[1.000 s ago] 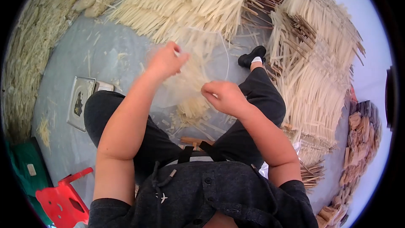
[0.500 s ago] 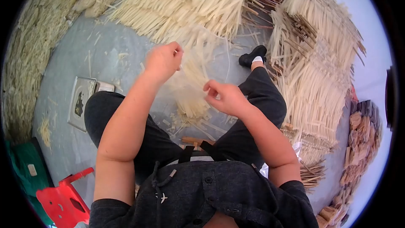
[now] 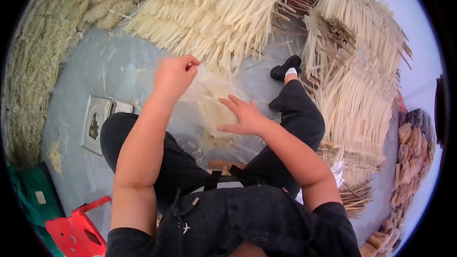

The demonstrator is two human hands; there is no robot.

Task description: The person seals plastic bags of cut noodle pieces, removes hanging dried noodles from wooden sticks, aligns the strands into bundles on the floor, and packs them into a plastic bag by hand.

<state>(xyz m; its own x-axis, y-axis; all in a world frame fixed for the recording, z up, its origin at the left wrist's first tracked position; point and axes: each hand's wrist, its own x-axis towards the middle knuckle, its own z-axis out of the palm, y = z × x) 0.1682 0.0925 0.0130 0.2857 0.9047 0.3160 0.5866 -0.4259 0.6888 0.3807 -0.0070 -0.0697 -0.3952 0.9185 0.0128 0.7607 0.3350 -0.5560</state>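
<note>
Person sits over the grey floor, handling a clear plastic bag, center of frame, between the hands. From where I stand, looks like a bag-opening or spreading step, my read only. Left hand, just above and left of center: fingers curled in, thumb and index pinched, seemingly on the bag's upper edge. Right hand, right of center: open, fingers spread, thumb well apart, no clear grip; beside the film or touching it, can't tell which. Next move, as I judge it, calls for a steady left pinch and the right fingertips finding an edge; thin film could slip or cling.

Bag orientation: long axis seems to slant from upper left to lower right, loosely; film is see-through and crumpled, so can't tell which way the mouth points. Pale strips show through and around its lower end.

Around: layered pale flat strips top center, another stack of strips at right, metal tray left of the knee, black shoe right of center, red plastic chair lower left.
</note>
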